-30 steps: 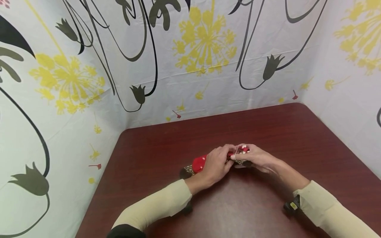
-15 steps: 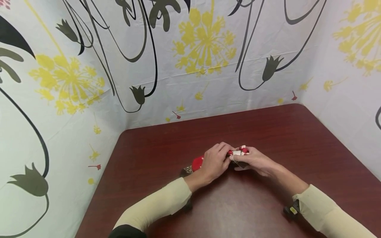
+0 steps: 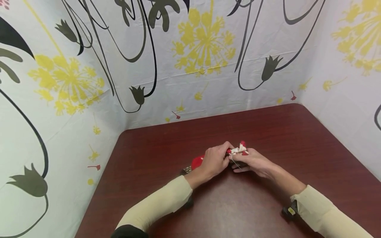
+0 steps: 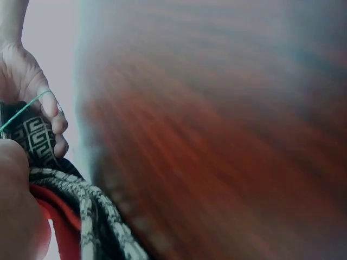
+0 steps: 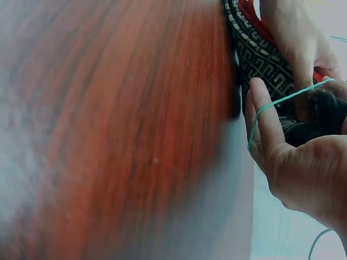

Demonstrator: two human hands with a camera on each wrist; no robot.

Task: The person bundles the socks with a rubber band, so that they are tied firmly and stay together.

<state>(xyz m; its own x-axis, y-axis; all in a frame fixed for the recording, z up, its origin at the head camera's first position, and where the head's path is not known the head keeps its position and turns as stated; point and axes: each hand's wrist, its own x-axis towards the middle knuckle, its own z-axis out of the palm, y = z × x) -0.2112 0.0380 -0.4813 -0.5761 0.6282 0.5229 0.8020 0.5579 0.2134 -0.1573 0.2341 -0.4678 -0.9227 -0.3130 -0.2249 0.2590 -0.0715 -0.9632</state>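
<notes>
A bundle of red and black patterned cloth (image 3: 197, 162), with a pale key-shaped border, lies between both hands above the table's middle. My left hand (image 3: 212, 161) grips its middle from above and hides much of it. At the other end my right hand (image 3: 258, 161) holds the dark cloth, its fingers curled around it. A thin elastic band (image 5: 283, 100), green in the wrist views, is stretched across the right fingers (image 5: 265, 111) and the cloth. A red and white end (image 3: 239, 149) sticks up between the hands. Striped cord-like edging (image 4: 89, 189) runs along the cloth in the left wrist view.
The dark red-brown table (image 3: 166, 142) reaches back to a white curtain (image 3: 166, 66) printed with flowers, which also encloses both sides. A small black wrist device (image 3: 289, 211) hangs below the right sleeve; another dark one (image 3: 187, 202) shows by the left sleeve.
The red and white end has risen higher between the hands. The right hand has turned slightly, with the band now slanting down over its fingers. The left hand keeps its hold.
</notes>
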